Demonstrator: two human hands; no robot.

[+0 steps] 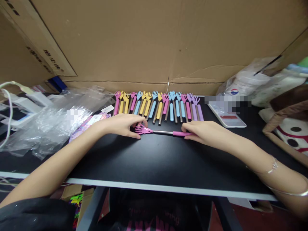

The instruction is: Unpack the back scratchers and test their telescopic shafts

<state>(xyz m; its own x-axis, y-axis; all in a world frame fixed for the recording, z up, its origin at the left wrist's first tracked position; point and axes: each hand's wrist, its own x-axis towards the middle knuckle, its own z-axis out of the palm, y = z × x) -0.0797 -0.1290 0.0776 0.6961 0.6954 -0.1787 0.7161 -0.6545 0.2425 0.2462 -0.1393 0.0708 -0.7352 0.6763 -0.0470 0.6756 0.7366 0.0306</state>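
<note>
Brown cardboard (144, 41) backs the black bench (156, 163); my right hand (198, 130) clasps a pink-and-silver backscratcher (164, 132) crosswise, claw (144, 129) leftward inside my parted left hand (121, 124).

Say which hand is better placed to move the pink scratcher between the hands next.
Probably the right hand: its thumb and fingers pinch the pink handle. The left hand curves around the claw, but whether it grips is unclear.

The right hand (197, 131) hides the pink handle's (178, 133) end.
</note>
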